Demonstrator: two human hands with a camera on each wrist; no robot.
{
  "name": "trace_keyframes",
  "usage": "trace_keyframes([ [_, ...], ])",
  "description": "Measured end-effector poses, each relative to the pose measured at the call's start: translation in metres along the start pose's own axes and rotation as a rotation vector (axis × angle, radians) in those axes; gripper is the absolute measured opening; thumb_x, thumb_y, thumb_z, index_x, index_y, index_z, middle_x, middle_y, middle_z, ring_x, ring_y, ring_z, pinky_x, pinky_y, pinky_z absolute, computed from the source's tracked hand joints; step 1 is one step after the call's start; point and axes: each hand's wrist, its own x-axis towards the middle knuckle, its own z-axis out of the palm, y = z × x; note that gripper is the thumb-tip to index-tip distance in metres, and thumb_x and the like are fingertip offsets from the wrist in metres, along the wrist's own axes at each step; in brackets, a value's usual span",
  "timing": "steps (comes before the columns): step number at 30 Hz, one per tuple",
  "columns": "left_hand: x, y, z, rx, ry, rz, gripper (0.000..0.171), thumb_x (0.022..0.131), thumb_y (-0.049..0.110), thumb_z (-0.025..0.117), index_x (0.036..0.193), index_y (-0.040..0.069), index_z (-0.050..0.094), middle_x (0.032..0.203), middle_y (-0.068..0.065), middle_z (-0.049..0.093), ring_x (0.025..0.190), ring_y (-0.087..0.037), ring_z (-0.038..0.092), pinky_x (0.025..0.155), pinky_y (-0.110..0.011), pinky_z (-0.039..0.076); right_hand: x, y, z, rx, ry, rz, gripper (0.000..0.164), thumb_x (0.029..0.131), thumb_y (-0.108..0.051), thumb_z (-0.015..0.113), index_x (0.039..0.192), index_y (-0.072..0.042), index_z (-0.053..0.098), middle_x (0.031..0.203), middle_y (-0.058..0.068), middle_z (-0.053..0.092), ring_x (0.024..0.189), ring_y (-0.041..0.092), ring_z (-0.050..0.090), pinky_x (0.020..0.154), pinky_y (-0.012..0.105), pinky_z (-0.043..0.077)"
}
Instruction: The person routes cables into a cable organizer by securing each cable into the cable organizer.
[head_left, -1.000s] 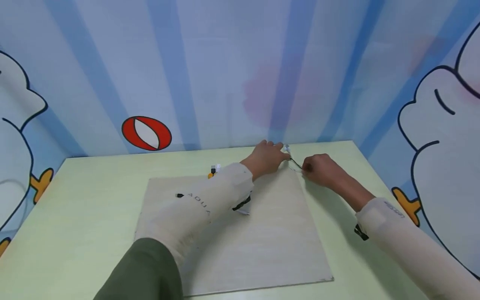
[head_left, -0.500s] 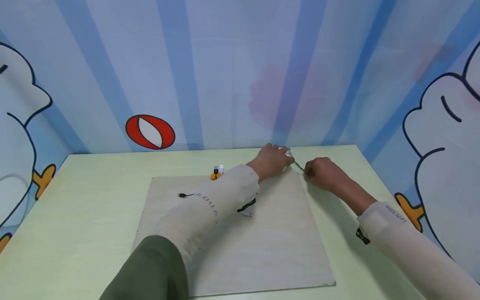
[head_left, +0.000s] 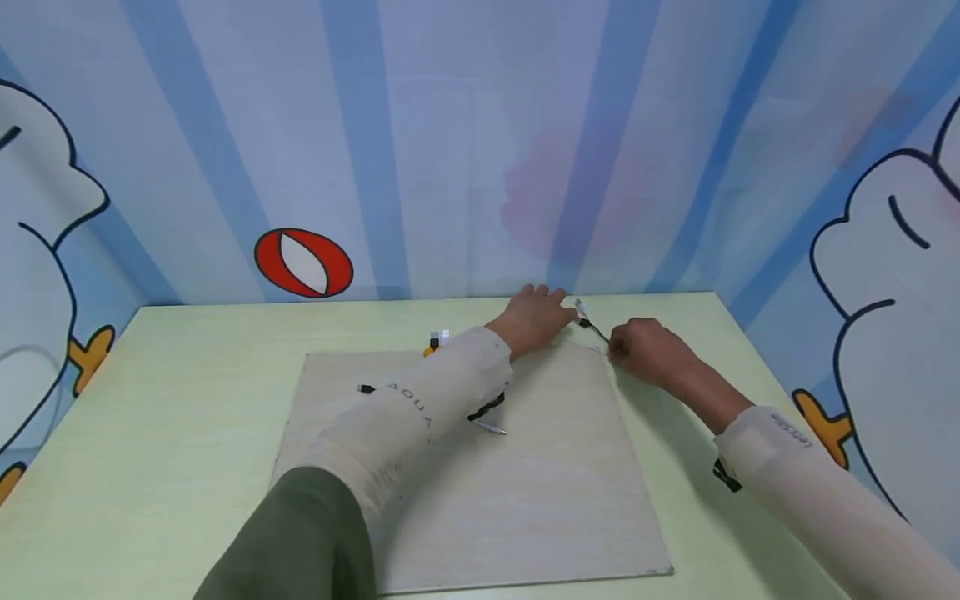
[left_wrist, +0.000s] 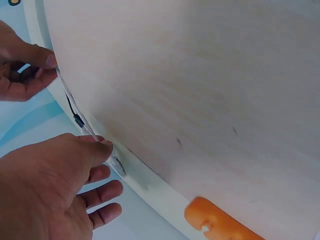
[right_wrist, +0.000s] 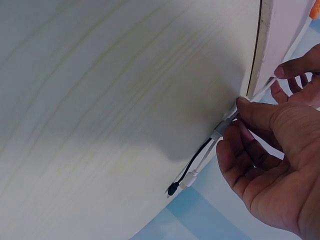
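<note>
In the head view my left hand (head_left: 534, 321) is at the board's far right corner, my right hand (head_left: 647, 352) just right of it. A short black-and-white multi-strand charging cable spans between them. The left wrist view shows my left thumb and forefinger pinching its white strand (left_wrist: 87, 115), with the other fingers spread loosely. A black connector (left_wrist: 79, 121) hangs beside that strand. My right fingers pinch the cable by a grey collar (right_wrist: 219, 130), as the right wrist view shows. Below the collar, a black plug (right_wrist: 173, 189) and a white plug (right_wrist: 188, 179) hang on their strands.
A flat greyish board (head_left: 555, 500) lies on the pale green table (head_left: 202, 417). Behind my left forearm are a small orange thing (head_left: 429, 351) and a white USB plug (head_left: 445, 336). A black plug (head_left: 366, 389) lies left of the sleeve. A patterned curtain (head_left: 450, 167) closes the back.
My left hand has shifted slightly left, and the black connector by its fingertips now shows. The right hand keeps its grip on the cable. The head view has moved a little.
</note>
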Motion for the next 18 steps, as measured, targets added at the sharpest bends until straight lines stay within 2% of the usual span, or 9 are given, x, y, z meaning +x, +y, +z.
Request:
trace_keyframes([
  [4, 0.0, -0.006, 0.001, 0.032, -0.03, 0.0, 0.049, 0.124, 0.016, 0.044, 0.17, 0.029, 0.049, 0.177, -0.006, 0.045, 0.162, -0.032, 0.045, 0.132, -0.05, 0.039, -0.001, -0.002, 0.0, -0.004, -0.013, 0.029, 0.011, 0.107, -0.005, 0.069, 0.104, -0.001, 0.079, 0.096, 0.016, 0.075, 0.076, 0.021, 0.064, 0.07, 0.044, 0.055],
  [6, 0.001, -0.008, 0.001, 0.046, -0.035, 0.006, 0.049, 0.124, 0.015, 0.043, 0.171, 0.027, 0.046, 0.175, -0.004, 0.048, 0.161, -0.031, 0.047, 0.132, -0.05, 0.039, -0.002, -0.003, 0.0, -0.009, -0.016, 0.036, 0.01, 0.108, -0.006, 0.069, 0.104, -0.002, 0.078, 0.097, 0.015, 0.074, 0.077, 0.022, 0.063, 0.07, 0.044, 0.054],
  [12, 0.001, -0.014, 0.001, 0.03, 0.013, 0.028, 0.055, 0.123, 0.012, 0.044, 0.176, 0.024, 0.037, 0.169, -0.003, 0.06, 0.156, -0.029, 0.054, 0.132, -0.05, 0.04, -0.005, -0.005, 0.001, -0.043, -0.005, 0.039, 0.01, 0.11, -0.005, 0.067, 0.108, 0.0, 0.076, 0.102, 0.018, 0.071, 0.083, 0.026, 0.064, 0.072, 0.047, 0.056],
  [15, 0.0, -0.017, 0.001, 0.006, 0.008, 0.025, 0.055, 0.124, 0.013, 0.043, 0.177, 0.023, 0.035, 0.171, -0.006, 0.056, 0.157, -0.029, 0.054, 0.132, -0.049, 0.042, -0.005, -0.005, 0.002, -0.064, 0.007, 0.035, 0.01, 0.11, -0.004, 0.065, 0.11, 0.001, 0.074, 0.104, 0.02, 0.068, 0.087, 0.03, 0.064, 0.075, 0.05, 0.057],
  [18, -0.002, -0.022, -0.001, -0.074, -0.019, 0.015, 0.051, 0.124, 0.015, 0.044, 0.174, 0.016, 0.039, 0.173, -0.013, 0.051, 0.156, -0.031, 0.056, 0.129, -0.045, 0.047, -0.006, -0.003, 0.0, -0.088, 0.02, 0.019, 0.01, 0.111, -0.003, 0.063, 0.112, 0.003, 0.072, 0.105, 0.022, 0.068, 0.09, 0.034, 0.066, 0.08, 0.053, 0.058],
])
